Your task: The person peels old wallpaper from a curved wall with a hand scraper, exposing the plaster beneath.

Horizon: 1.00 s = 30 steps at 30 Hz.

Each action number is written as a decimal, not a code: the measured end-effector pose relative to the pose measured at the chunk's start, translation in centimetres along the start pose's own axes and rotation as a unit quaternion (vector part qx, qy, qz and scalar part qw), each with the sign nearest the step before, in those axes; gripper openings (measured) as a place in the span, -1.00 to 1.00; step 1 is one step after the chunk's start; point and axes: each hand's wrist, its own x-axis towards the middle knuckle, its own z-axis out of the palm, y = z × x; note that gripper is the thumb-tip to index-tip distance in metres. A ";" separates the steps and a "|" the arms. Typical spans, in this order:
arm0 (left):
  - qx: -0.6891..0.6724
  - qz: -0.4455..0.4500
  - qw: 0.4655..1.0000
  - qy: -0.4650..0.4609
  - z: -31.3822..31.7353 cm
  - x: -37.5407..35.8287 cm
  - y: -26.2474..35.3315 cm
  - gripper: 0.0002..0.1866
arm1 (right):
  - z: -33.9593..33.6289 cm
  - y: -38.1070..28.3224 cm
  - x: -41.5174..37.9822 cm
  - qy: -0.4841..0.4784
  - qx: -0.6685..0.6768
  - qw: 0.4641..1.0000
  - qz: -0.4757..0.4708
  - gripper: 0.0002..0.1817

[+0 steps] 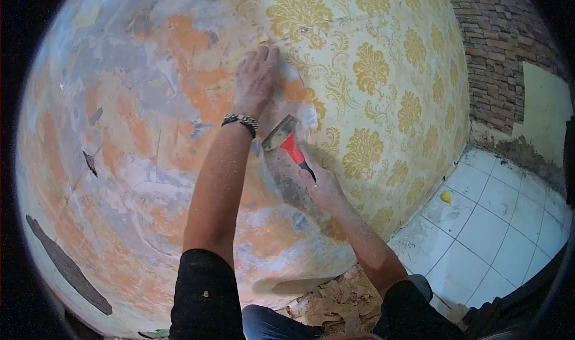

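Observation:
My right hand point(323, 187) is wrapped round the red and black handle of a scraper point(290, 143). Its wide metal blade points up and left, close to the stripped part of the wall point(197, 94). Higher up, my left hand point(257, 79) is at the torn edge of the cream wallpaper point(371, 70) with gold damask flowers. The fingers there are bent and close together, and the fingertips are partly hidden at the paper's edge. Patches of orange, grey and white show on the bared wall around both hands.
Torn paper scraps point(338, 301) lie in a heap at the wall's foot, by my knees. White floor tiles point(479, 226) with a small yellow piece point(446, 197) are at the right. A brick-patterned wall point(494, 35) adjoins at the upper right. Dark gouges point(69, 268) mark the lower left wall.

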 end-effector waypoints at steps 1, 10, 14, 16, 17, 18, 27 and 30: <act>-0.031 -0.009 0.999 0.015 -0.4 -0.2 -0.4 -0.66 | -0.2 -0.1 0.0 -0.007 0.009 1.000 0.006 -0.37; -0.120 -0.108 0.985 0.065 -3.2 -3.3 -4.9 -0.86 | 1.1 1.1 0.5 0.023 0.053 0.998 -0.035 -0.39; -0.111 -0.095 0.989 -0.003 -4.0 -5.6 -4.9 -0.88 | 0.5 0.3 0.5 -0.008 0.086 0.996 -0.006 -0.35; -0.097 -0.065 0.993 -0.005 -4.4 -5.5 -4.3 -0.89 | 1.0 0.8 0.5 0.010 0.071 0.997 -0.016 -0.37; -0.097 -0.080 0.992 -0.001 -4.1 -4.7 -3.8 -0.88 | 1.3 1.0 0.5 0.031 0.056 0.998 -0.027 -0.39; -0.099 -0.095 0.991 0.002 -3.9 -3.7 -3.2 -0.85 | 1.5 0.9 0.4 0.030 0.057 0.998 -0.024 -0.39; 0.056 -0.114 0.988 -0.088 -1.6 4.7 -0.9 -0.72 | 2.2 1.2 0.7 0.055 0.055 0.995 -0.063 -0.40; 0.054 -0.136 0.985 -0.089 -1.2 5.6 -0.3 -0.73 | 1.3 1.8 0.9 0.015 -0.008 1.000 -0.020 -0.40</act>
